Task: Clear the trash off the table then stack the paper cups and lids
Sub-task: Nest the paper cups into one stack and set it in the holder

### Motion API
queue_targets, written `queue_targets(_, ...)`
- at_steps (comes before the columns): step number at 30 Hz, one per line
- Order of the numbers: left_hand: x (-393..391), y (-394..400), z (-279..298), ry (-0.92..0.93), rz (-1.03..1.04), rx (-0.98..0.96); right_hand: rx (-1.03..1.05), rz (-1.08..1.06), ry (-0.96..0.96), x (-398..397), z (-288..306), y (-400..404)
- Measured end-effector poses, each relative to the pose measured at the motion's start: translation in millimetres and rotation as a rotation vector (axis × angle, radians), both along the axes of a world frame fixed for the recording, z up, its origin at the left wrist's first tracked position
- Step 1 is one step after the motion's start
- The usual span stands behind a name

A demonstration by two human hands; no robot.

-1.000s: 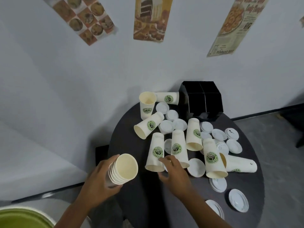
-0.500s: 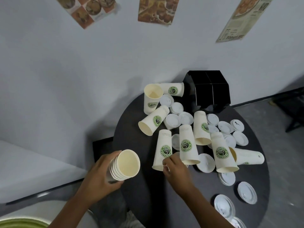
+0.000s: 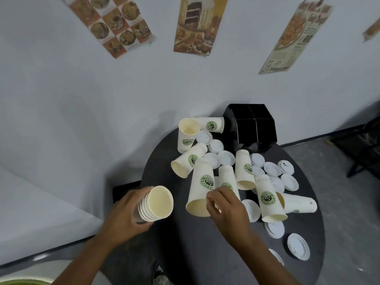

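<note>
My left hand (image 3: 125,219) grips a nested stack of paper cups (image 3: 157,204), its open mouth turned toward the right, held over the table's left edge. My right hand (image 3: 226,210) pinches the rim of a single paper cup (image 3: 202,186) with a green logo, lifted and tilted with its mouth toward me. Several more cups lie or stand on the round dark table (image 3: 185,243), among them an upright one (image 3: 187,134) at the back and a fallen one (image 3: 189,161) beside it. White lids (image 3: 271,169) are scattered to the right.
A black divided box (image 3: 253,128) stands at the table's back edge against the wall. More lids (image 3: 298,246) lie near the right front edge. Posters hang on the wall. A green-rimmed bin (image 3: 20,281) shows at the bottom left.
My right hand has taken hold of the near cup by its rim and lifted it off the table, tilting it toward me. The left hand keeps holding the stack.
</note>
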State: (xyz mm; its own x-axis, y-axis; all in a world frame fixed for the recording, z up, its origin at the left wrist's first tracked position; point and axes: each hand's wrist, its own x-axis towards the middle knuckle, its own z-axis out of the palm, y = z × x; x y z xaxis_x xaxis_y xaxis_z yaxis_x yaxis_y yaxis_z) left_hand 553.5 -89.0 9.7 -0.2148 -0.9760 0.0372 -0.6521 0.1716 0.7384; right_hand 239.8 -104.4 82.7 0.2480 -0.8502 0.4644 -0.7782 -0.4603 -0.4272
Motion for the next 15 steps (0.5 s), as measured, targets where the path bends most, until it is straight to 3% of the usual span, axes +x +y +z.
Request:
queue_targets(9, -37, -32, 55, -0.002, 0.031, -0.106, -0.249, 0.048, -0.081, -34, 123, 26)
queue_targets(15, -94, -41, 98, -0.01, -0.012, -0.13, -0.284, 0.176, -0.082, -82, 159, 61)
